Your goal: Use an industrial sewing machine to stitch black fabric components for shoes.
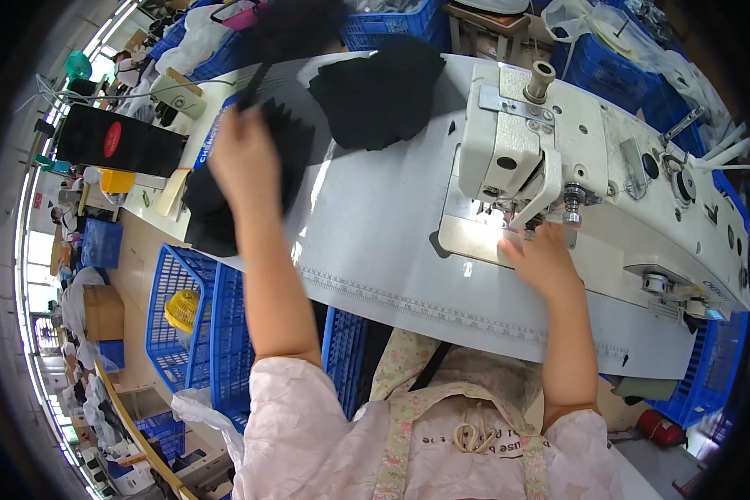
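My left hand (243, 158) is stretched out to the left end of the grey work table (375, 242) and is closed on a piece of black fabric (282, 137) from a dark stack there. Another pile of black fabric (379, 92) lies farther back on the table. My right hand (542, 258) rests flat on the bed of the white sewing machine (592, 158), just under the presser foot (532, 221), with fingers spread and nothing in it. A ruler strip runs along the table's near edge.
Blue plastic crates (196, 325) stand on the floor at my left, one holding a yellow object (182, 310). More blue crates (633, 75) and plastic bags sit behind the machine. Other workstations and people line the far left aisle.
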A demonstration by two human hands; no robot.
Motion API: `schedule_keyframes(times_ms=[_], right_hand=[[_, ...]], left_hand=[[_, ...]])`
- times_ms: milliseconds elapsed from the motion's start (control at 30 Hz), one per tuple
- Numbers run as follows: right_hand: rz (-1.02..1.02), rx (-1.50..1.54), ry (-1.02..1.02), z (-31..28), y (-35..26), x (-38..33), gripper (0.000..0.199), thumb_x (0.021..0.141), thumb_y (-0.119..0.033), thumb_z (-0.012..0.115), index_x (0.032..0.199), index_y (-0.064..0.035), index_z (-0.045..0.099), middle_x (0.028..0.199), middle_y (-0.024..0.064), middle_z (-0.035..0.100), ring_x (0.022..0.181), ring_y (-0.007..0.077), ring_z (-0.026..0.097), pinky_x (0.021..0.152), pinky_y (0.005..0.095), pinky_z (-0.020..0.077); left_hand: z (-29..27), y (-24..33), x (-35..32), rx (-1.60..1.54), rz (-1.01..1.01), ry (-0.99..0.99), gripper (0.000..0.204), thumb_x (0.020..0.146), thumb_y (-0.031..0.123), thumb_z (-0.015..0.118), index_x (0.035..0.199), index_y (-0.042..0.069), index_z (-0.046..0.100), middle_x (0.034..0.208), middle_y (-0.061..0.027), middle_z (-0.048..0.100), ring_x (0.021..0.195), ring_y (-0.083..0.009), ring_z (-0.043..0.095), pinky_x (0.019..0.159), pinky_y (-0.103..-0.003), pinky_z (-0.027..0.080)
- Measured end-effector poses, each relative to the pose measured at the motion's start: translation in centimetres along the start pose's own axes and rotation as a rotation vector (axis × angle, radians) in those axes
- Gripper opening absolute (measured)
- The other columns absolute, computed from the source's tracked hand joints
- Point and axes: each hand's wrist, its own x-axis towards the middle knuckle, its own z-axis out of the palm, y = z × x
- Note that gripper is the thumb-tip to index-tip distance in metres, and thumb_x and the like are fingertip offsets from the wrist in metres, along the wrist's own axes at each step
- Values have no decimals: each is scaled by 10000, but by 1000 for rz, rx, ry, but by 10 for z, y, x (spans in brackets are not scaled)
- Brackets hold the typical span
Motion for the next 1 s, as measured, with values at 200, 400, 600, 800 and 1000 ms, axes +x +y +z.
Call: schedule_keyframes(times_ms=[200,400,600,800,1000], right_hand=[[-24,21,1,-9,-6,6,329,767,-303,604,732,23,594,792,189,599,839,339,558,839,438,385],[72,37,-61,-19,-4,6,316,751,-285,614,721,29,598,782,192,604,833,340,561,844,441,383],[8,56,-42,-19,-9,8,331,749,-302,621,708,26,603,768,197,607,817,348,573,799,446,408],[167,183,-206,-22,-7,7,478,756,-386,639,942,52,590,942,259,559,964,398,491,860,442,396],[144,177,-226,-28,-11,8,483,766,-378,628,864,90,560,921,274,555,925,408,499,864,444,387]], left_hand=[[-78,-120,-10,687,-16,-66,276,831,162,536,1064,21,584,894,-193,625,861,-355,589,766,-421,453],[-15,-25,-12,639,293,-19,369,736,196,632,1056,16,599,1126,-131,556,1127,-306,454,896,-427,389],[120,-46,-66,396,-24,-346,620,803,436,586,1095,-105,509,1265,-249,431,1241,-383,325,998,-446,329],[129,-34,-75,308,-145,-292,659,713,411,703,1098,-88,511,1286,-253,405,1265,-382,294,989,-435,348],[125,-31,-75,60,-382,-232,472,655,286,765,933,-39,567,1127,-190,493,1136,-346,404,926,-418,380]])
